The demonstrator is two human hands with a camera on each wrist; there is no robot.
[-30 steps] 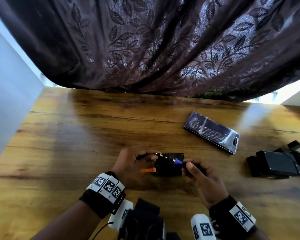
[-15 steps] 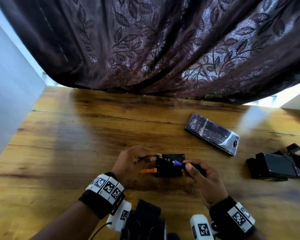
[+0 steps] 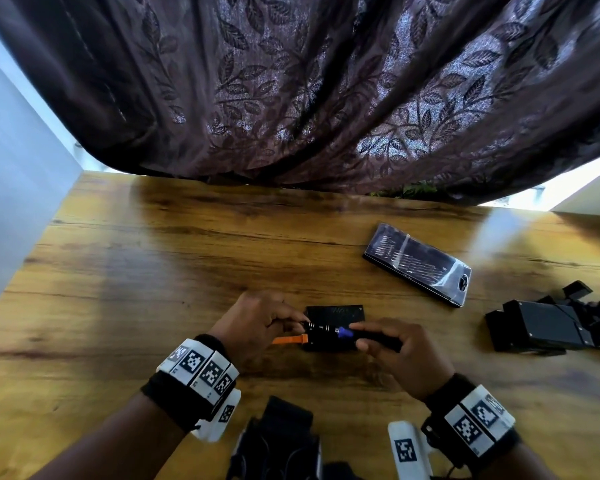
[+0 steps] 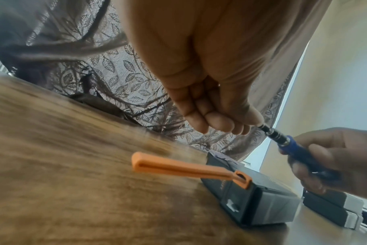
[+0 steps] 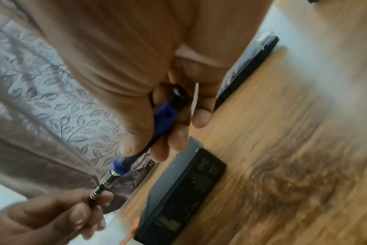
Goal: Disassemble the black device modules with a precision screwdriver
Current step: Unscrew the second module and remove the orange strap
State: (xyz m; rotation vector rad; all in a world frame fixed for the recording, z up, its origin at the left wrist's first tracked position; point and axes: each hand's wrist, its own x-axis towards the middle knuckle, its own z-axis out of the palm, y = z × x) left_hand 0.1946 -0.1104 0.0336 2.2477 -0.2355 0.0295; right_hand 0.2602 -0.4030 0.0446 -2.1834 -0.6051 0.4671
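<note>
Screwdriver [image 3: 340, 331] between 2 pinching hands [image 3: 329, 336]

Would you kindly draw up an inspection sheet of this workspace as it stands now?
Surface: wooden table, glossy.
Job's things: black module with orange tab lies flat under the hands; screwdriver held above it; more black modules at right.
Clutter: clear-lidded bit case behind.
Grippers: left hand pinches the screwdriver's metal tip end; right hand grips its handle.
Cables: nothing seen on the table.
Surroundings: leaf-patterned curtain, white wall.
</note>
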